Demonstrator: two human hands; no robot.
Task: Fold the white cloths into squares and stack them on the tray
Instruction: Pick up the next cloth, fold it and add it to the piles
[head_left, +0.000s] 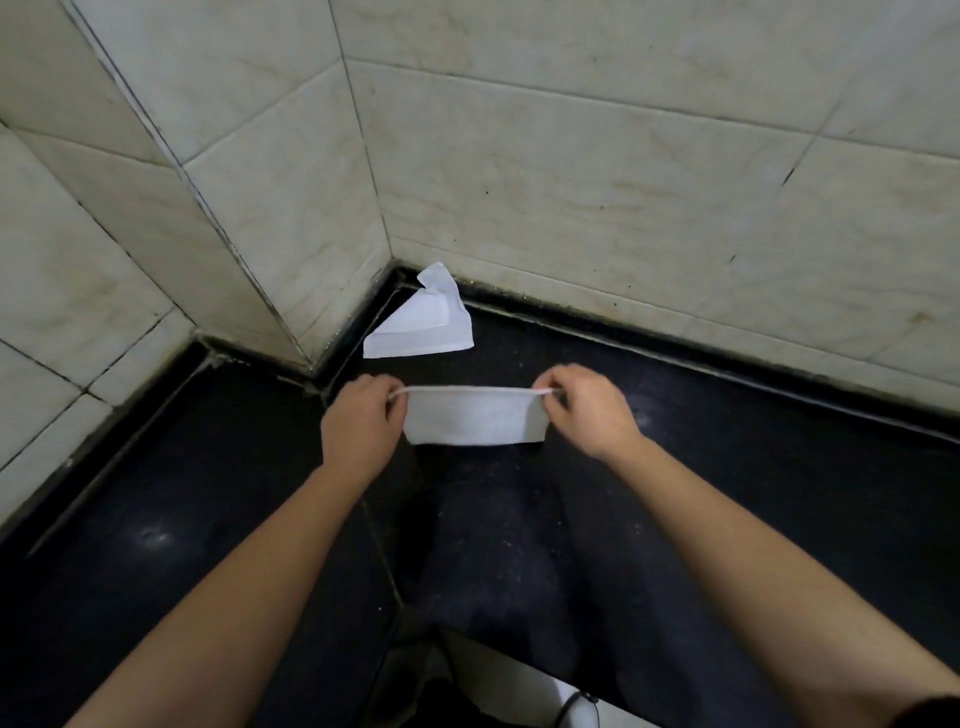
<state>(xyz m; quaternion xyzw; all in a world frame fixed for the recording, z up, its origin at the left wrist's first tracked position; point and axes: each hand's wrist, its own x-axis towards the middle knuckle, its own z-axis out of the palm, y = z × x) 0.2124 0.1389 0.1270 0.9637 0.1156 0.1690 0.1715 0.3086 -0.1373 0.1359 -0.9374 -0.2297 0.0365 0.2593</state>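
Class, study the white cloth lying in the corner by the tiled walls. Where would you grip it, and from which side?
Probably pinch the corner cloth at its near edge's right corner, coming from the near, open side. That edge lies flat and free, while its far tip bunches up against the wall.

1. The left hand (358, 421) and right hand (592, 410) pinch the top corners of the held cloth (475, 415). The fabric hides the fingers behind it.
2. I cannot tell how many layers that cloth has.
3. The left forearm (234, 597) and right forearm (753, 561) are cut off by the bottom edge.
4. The crumpled cloth (421, 327) in the corner hides its own underside.
5. A white object (519, 686) at the bottom edge is cut off and I cannot name it.
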